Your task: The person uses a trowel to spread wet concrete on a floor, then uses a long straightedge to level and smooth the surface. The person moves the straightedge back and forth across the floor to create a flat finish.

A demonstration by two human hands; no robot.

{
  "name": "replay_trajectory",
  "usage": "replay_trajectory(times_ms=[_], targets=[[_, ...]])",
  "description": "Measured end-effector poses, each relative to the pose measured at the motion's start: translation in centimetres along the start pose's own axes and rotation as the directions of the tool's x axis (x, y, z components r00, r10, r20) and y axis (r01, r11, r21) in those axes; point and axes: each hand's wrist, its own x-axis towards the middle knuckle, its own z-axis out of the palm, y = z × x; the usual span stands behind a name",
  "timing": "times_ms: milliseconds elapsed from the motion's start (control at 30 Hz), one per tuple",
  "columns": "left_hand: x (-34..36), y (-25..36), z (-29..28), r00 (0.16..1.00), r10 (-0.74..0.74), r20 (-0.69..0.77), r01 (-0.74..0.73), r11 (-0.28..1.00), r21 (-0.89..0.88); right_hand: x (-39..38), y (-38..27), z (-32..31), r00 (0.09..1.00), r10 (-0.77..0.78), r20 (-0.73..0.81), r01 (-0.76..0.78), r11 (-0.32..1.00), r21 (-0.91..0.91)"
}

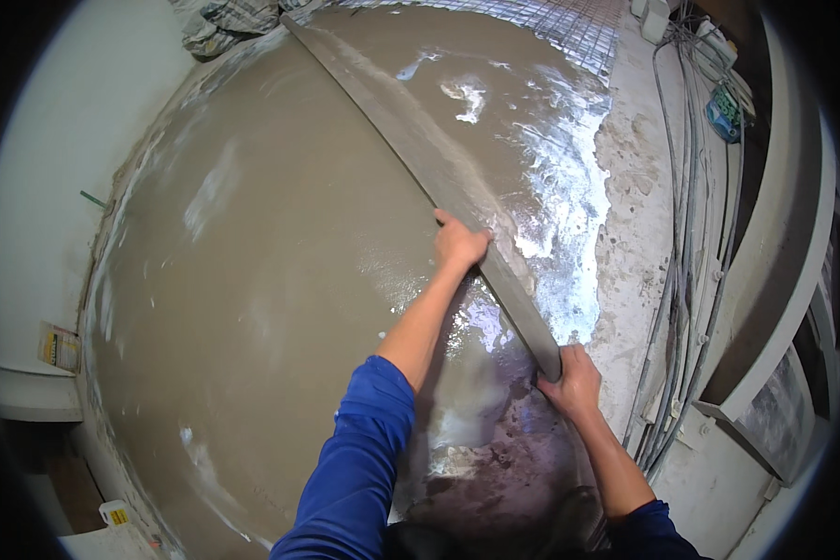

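Note:
A long grey screed board (397, 140) lies slantwise over wet grey mortar (271, 271), from the far left-middle down to the near right. My left hand (461, 245) is closed around it a little past its near end. At that end my right hand (574, 383) grips it, with the thumb on the near side. A ridge of mortar runs along the board's right edge. To its left the mortar looks smooth and shiny; to its right it is thin and ragged with bright wet patches.
Wire mesh (569, 33) covers the floor at the far right. Several cables (686, 261) run along the right side, beside a curved-looking grey frame (775, 243). Crumpled sacks (238, 23) lie at the far left, by a white wall (84, 131).

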Motion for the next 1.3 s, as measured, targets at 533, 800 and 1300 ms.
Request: replay_trajectory(times_ms=[533,800,1300], targets=[[0.7,1.9,-2.2,0.979,0.16,-0.129,-0.152,0.986,0.069,7.3,-1.5,2.3,1.0,-0.003,0.002,0.003,1.0,-0.029],[-19.8,-17.4,-17.5,0.944,0.308,-0.114,-0.274,0.93,0.244,10.3,1.3,-1.2,1.0,0.012,0.01,-0.011,0.996,-0.083],[-83.4,-36.3,-25.3,0.696,-0.615,-0.372,0.697,0.454,0.555,25.9,14.5,-11.5,0.998,-0.049,0.031,0.057,0.949,-0.31]])
